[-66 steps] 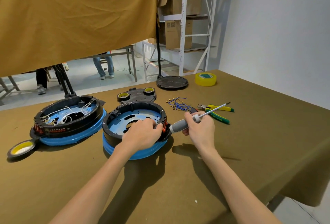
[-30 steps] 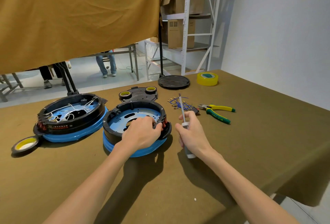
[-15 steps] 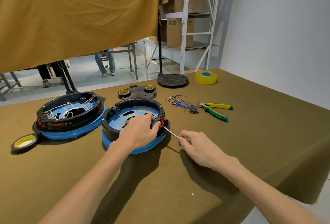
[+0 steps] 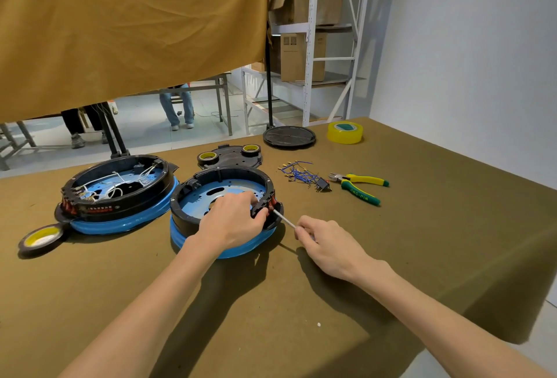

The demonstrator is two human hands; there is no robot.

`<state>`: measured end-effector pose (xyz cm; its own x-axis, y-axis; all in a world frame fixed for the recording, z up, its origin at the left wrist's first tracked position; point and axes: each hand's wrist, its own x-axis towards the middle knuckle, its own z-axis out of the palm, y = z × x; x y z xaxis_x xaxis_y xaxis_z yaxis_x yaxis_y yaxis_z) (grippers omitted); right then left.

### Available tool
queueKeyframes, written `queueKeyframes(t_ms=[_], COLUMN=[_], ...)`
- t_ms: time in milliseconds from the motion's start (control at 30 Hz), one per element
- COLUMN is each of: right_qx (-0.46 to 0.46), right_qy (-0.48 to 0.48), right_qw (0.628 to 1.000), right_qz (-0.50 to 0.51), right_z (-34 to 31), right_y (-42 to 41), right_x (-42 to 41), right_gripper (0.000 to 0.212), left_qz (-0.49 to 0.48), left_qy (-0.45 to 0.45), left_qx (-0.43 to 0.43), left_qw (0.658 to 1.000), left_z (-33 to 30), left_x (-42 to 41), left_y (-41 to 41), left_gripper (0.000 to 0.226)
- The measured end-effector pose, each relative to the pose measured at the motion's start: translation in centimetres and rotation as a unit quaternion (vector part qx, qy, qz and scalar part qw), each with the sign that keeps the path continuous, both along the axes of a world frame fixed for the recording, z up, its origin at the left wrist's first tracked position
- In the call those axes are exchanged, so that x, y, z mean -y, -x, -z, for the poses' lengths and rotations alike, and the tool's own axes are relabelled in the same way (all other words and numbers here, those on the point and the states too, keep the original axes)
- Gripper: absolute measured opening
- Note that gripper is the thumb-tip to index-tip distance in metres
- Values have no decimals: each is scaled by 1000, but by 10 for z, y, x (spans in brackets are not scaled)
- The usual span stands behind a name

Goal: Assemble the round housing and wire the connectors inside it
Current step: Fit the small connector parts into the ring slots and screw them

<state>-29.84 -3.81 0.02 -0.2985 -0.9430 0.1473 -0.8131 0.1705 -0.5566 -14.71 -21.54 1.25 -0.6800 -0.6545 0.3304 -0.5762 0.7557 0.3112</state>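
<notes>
round housing held at its rim, screwdriver tip at the side wall

round housing, a black plastic ring wall on a blue base with a light-blue perforated plate inside, sits on the olive-brown cloth-covered table, a little left of the table's middle and towards its near edge. left hand lies over the housing's right rim, fingers curled over the wall into the interior, thumb on the outside beside a row of red connectors. right hand rests on the table just right of the housing, fingers pinched round a silver-shafted screwdriver; the handle is hidden in the hand, and the shaft tip meets the housing's outer wall at the red connectors.

second round housing, same black and blue build, holding white wires, stands near the table's left edge, just beside the first. black tape roll with yellow core lies touching its near-left side. flat black cover plate carrying two small black tape rolls lies behind the held housing. bundle of blue wires with yellow terminals and yellow-and-green pliers lie right of it, apart from each other. round black lid and yellow tape roll sit at the far edge.
</notes>
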Motion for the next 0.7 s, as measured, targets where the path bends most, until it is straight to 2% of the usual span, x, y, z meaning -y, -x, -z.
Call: queueKeyframes(t_ms=[100,167,267,367,400,467,533,567,700], right_qx=[40,11,-111,-172,-182,-162,-83,-60,-64], right_qy=[81,91,14,-57,-54,18,104,119,76], right_qw=[992,982,965,954,956,975,991,989,980], right_qz=[89,168,236,237,224,148,7,-56,-174], right_z=[2,0,-4,-7,-8,-11,-19,-26,-41], right_y=[7,18,34,42,43,46,39,33,18], right_x=[2,13,35,54,58,63,66,68,79], right_gripper=[23,24,19,20,24,31,35,37,31], left_qz=[6,15,31,48,52,59,61,63,79], left_qy=[3,-8,-11,-4,-4,-7,-12,-14,-35], left_qx=[5,15,26,20,19,20,12,7,7], left_qw=[1000,1000,999,999,998,998,998,998,996], left_z=[-1,-3,-5,-4,-4,-4,-4,-6,-11], left_x=[0,1,2,1,1,0,-1,-2,-1], left_y=[-1,-1,-3,-7,-8,-11,-14,-15,-26], left_gripper=[42,40,39,40,40,42,46,48,51])
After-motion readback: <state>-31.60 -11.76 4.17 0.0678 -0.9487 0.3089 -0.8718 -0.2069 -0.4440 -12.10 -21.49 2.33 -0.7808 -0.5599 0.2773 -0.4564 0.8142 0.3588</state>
